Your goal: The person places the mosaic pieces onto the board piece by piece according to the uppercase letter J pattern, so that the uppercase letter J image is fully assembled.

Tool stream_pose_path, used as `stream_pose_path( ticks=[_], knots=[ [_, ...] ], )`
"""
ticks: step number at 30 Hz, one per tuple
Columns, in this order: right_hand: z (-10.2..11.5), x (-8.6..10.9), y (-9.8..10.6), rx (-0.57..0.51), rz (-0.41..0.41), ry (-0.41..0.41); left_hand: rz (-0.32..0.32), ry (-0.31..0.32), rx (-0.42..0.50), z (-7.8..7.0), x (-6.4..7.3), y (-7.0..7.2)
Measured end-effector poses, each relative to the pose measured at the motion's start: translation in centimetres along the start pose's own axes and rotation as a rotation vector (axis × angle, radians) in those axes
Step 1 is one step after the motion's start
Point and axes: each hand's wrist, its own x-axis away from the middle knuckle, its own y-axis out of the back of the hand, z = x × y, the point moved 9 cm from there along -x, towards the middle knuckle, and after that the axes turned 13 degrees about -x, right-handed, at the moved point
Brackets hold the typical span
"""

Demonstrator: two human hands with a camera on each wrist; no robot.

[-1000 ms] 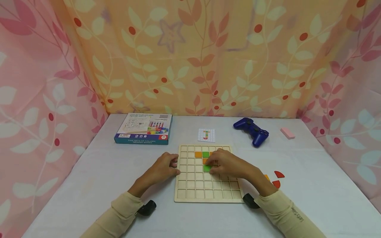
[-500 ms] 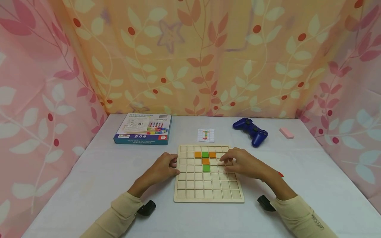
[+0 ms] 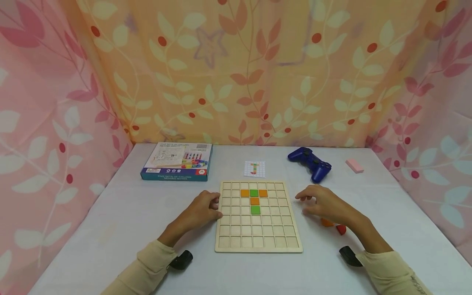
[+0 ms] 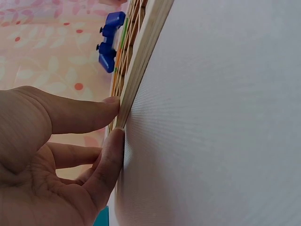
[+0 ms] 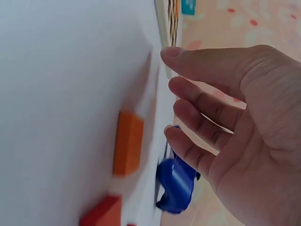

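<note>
My left hand (image 3: 203, 207) rests at the left edge of a wooden grid board (image 3: 236, 243), thumb and fingertips touching its rim, spaced along it. Orange and green square tiles sit in the board's grid: an orange tile (image 3: 245, 193), a green tile (image 3: 253, 193) and another orange one across, with an orange then a green (image 3: 255, 210) below. To the right of the board, my right hand (image 3: 324, 203) is raised over the table, fingers loosely bent and holding nothing. Near it lie an orange piece (image 5: 128, 143) and a red piece (image 5: 103, 212), partly hidden by the arm in the head view.
Behind the board lies a small gridded card (image 3: 254, 169) with a coloured T-like pattern. A boxed bead set (image 3: 177, 162) is at the back left. A blue game controller (image 3: 310, 164) and a pink block (image 3: 355, 166) lie at the back right.
My right hand has left the tiles on the board and moved right, past the board's edge, uncovering the orange tile at the top right of the pattern. The left hand has stayed put.
</note>
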Motion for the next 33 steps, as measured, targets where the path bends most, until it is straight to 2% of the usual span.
stream_pose_path(
  ticks=[12, 22, 33],
  knots=[
    [-3.1, 2.2, 1.4, 0.026, -0.009, -0.124, 0.004, -0.002, -0.004, 0.0, 0.1, 0.1],
    [-3.9, 4.8, 2.3, -0.011, -0.006, -0.151, 0.002, 0.000, -0.005, 0.1, 0.1, 0.0],
    [-4.4, 6.3, 1.9, -0.021, 0.044, -0.231, -0.002, -0.008, -0.003, -0.1, 0.1, 0.1]
  ],
)
